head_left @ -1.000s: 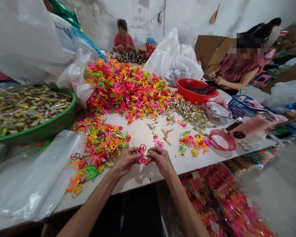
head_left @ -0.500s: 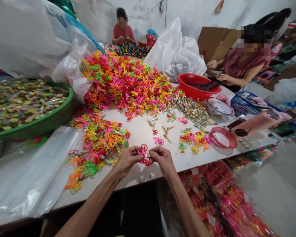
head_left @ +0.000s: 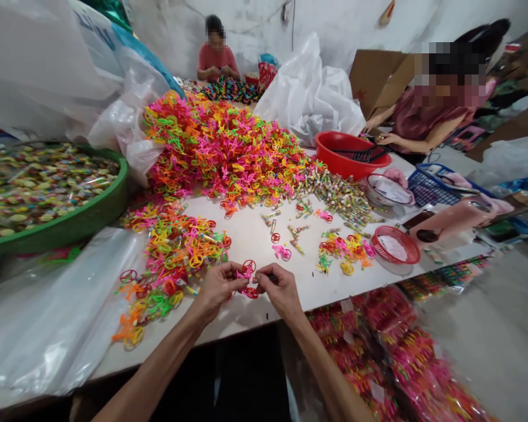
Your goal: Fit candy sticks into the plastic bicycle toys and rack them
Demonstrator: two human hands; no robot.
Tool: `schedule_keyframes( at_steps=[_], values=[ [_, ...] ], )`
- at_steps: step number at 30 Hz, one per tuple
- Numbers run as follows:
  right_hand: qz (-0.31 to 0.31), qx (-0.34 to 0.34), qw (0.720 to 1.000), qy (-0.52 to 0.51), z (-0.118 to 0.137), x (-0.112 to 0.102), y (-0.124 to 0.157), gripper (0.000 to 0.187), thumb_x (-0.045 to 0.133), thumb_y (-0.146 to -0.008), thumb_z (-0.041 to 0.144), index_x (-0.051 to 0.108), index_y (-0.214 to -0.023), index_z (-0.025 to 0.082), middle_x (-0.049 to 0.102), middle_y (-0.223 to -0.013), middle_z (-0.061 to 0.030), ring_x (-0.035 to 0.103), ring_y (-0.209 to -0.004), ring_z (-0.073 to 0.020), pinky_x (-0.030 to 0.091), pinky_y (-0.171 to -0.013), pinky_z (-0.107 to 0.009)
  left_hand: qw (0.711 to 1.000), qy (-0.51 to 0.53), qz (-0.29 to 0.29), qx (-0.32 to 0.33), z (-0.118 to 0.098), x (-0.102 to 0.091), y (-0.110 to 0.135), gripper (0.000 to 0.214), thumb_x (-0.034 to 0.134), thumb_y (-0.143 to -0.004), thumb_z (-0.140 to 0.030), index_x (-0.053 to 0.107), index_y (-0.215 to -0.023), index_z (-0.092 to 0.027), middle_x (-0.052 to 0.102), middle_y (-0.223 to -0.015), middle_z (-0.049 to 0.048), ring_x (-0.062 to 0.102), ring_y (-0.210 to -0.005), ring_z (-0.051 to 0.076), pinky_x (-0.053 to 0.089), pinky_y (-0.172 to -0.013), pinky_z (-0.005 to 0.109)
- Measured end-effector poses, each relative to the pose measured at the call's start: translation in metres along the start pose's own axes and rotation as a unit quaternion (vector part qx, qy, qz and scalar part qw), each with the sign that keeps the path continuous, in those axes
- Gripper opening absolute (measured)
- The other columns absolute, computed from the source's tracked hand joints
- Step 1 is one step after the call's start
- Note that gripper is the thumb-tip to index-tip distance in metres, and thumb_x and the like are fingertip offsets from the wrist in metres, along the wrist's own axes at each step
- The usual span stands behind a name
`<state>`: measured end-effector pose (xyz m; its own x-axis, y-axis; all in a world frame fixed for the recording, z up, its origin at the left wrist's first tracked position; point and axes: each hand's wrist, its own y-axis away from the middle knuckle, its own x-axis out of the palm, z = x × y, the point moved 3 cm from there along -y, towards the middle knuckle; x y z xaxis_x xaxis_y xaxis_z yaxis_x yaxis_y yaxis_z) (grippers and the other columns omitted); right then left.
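Observation:
Near the table's front edge, my left hand (head_left: pixel 219 287) pinches a pink toy bicycle (head_left: pixel 246 274) with red wheels, holding it just above the white tabletop. My right hand (head_left: pixel 280 288) is closed at the bicycle's right side, thumb and forefinger pinching a small tube (head_left: pixel 264 280) that the fingers mostly cover. Whether the tube touches the bicycle I cannot tell. Beyond the hands lie a loose pink toy bicycle (head_left: pixel 281 252) and several candy-filled tubes (head_left: pixel 296 239). A spread of coloured toy bicycles (head_left: pixel 176 246) lies to the left of my left hand.
A large heap of toy bicycles (head_left: pixel 224 146) rises behind, with a pile of tubes (head_left: pixel 338 190) beside it. A green tub (head_left: pixel 123 184) stands left, a red basin (head_left: pixel 330 158) and red basket (head_left: pixel 416 252) right. Packed bags (head_left: pixel 391 328) lie below the table. Two people sit beyond.
Both hands, with the pink toy bicycle, have shifted slightly left in view, as the whole view has moved a little. The right fingers have turned slightly and cover the small tube differently.

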<state>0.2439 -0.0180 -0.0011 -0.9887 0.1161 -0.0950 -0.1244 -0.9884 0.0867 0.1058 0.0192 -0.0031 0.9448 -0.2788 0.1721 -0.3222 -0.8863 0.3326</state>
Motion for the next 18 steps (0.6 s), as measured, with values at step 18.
schedule_keyframes(
  at_steps=[18],
  values=[
    [-0.080,-0.214,0.766,0.601,-0.051,-0.089,-0.011,0.022,0.047,-0.083,0.009,0.060,-0.097,0.019,0.057,-0.111,-0.0041,0.041,-0.106,-0.0213,0.031,-0.091,-0.033,0.761,-0.578,-0.086,0.281,-0.065,0.006,-0.102,0.029,0.047,-0.077,-0.022,0.061,-0.102,-0.020,0.061,-0.105,0.0068,0.054,-0.100,0.022,0.040,-0.088,0.033]
  ],
)
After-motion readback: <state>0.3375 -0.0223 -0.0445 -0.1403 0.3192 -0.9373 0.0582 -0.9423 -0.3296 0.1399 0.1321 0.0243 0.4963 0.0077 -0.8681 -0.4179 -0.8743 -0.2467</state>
